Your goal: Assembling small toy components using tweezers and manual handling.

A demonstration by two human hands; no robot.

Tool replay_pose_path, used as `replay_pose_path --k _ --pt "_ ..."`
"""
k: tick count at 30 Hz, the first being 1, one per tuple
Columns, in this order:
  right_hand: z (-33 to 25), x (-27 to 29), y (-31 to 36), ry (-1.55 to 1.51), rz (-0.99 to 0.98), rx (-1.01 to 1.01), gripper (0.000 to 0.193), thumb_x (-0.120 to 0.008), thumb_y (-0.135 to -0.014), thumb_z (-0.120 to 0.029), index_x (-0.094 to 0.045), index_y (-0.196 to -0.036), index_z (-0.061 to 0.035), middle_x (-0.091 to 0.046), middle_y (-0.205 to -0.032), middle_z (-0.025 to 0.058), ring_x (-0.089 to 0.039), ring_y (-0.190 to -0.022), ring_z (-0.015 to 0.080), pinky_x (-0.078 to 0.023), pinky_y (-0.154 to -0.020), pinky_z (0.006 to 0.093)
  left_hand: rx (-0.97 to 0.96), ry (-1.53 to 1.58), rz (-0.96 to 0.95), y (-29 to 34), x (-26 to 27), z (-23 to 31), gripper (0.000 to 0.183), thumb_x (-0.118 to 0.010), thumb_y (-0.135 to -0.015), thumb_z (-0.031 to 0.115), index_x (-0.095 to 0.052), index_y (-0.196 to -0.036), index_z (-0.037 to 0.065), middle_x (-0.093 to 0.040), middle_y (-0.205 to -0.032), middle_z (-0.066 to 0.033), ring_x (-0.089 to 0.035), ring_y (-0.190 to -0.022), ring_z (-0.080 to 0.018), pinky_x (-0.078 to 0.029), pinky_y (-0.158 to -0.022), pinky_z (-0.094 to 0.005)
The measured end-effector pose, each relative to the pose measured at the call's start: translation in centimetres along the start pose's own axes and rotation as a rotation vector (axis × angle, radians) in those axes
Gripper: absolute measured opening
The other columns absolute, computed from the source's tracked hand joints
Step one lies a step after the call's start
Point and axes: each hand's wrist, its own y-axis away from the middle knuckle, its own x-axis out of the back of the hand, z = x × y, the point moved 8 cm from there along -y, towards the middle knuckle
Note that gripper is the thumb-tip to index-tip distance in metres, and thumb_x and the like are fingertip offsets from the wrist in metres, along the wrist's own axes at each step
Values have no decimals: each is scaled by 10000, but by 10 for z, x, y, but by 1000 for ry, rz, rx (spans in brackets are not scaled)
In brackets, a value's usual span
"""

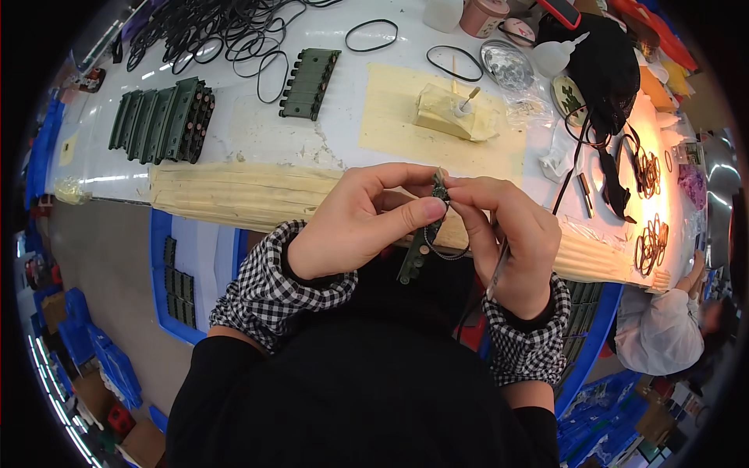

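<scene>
My left hand [355,222] and my right hand [507,234] meet in front of the table edge, both pinching a narrow dark green plastic strip with small wheels [421,242]. A thin black rubber band [446,251] loops off the strip between my fingers. My right hand also grips a slim metal tool [497,273] that points down along the palm. Checked sleeve covers wrap both wrists.
A row of finished green strips [164,121] and one single strip [310,83] lie on the white table, with a tangle of black bands [218,31] behind. A taped block with a stick [452,113], bottles and cables sit at right. Blue bins [183,273] stand below; another person [663,327] is at right.
</scene>
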Motion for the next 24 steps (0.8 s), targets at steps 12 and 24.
replay_pose_path --k 12,24 --pt "33 -7 15 -321 119 -291 101 -659 -856 26 -678 -951 -3 -631 -739 4 -422 -494 15 -322 -456 183 68 -75 32 2 2 3 370 -601 -945 109 -527 -1264 -63 -666 -1066 -109 -648 -973 -129 -531 -833 -243" --pt "30 -5 15 -304 113 -309 104 -681 -839 11 -672 -941 -6 -648 -767 7 -434 -495 15 -334 -451 186 36 -80 24 2 0 4 432 -667 -900 101 -533 -1289 -30 -558 -1014 -31 -643 -877 -90 -494 -763 -190"
